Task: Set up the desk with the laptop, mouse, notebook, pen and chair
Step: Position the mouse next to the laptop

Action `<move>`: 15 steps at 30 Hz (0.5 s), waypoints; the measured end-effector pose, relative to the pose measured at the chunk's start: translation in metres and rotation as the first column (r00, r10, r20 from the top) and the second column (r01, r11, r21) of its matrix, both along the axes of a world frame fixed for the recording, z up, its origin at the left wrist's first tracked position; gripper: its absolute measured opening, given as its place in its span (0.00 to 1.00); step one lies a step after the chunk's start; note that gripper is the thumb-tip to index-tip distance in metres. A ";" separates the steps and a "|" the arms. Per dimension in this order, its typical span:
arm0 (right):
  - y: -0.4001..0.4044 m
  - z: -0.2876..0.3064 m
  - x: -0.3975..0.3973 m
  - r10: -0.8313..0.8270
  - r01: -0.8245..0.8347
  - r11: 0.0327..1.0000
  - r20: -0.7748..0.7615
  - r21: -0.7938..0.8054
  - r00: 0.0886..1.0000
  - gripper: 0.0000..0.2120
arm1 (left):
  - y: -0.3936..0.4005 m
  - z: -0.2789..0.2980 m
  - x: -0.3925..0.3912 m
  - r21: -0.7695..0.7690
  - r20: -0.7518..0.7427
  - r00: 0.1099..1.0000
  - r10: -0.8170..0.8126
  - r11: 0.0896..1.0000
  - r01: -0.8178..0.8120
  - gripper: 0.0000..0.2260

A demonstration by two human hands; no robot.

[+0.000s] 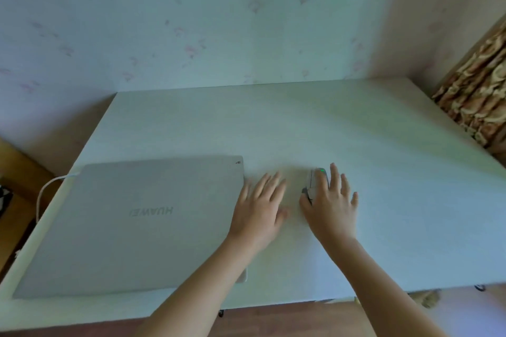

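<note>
Both hands lie flat-fingered: my right hand rests on the grey mouse, my left hand spread on the counter just beside the closed laptop, whose white cable trails off the left edge.

The right hand covers most of the mouse. The left hand hides the right edge of the laptop. The cable drops out of sight behind the worktop. The whole frame is slightly blurred.
</note>
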State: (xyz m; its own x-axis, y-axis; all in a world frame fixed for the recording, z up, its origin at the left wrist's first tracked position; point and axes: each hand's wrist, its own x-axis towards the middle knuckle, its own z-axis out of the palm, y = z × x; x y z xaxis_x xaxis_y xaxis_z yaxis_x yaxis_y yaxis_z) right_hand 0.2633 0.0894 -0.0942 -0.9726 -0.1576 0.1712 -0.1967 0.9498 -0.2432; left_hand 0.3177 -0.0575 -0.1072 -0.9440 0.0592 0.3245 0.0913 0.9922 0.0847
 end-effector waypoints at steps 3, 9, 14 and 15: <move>-0.002 -0.001 -0.001 -0.009 0.008 0.995 -0.004 -0.104 1.000 0.23 | 0.007 -0.009 -0.004 -0.080 0.048 0.999 0.004 0.997 0.000 0.24; -0.004 0.007 0.001 0.039 -0.037 0.965 0.004 -0.258 0.999 0.22 | 0.004 -0.005 -0.006 0.069 0.061 0.995 0.074 0.995 -0.079 0.24; -0.018 0.036 0.000 0.281 0.259 0.234 0.320 -0.937 0.905 0.15 | -0.004 0.021 -0.009 0.594 0.071 0.993 0.093 0.796 -0.117 0.27; -0.020 0.040 0.001 0.396 0.380 0.017 0.355 -0.925 0.847 0.15 | -0.005 0.029 -0.010 0.676 0.060 0.996 0.073 0.731 -0.094 0.27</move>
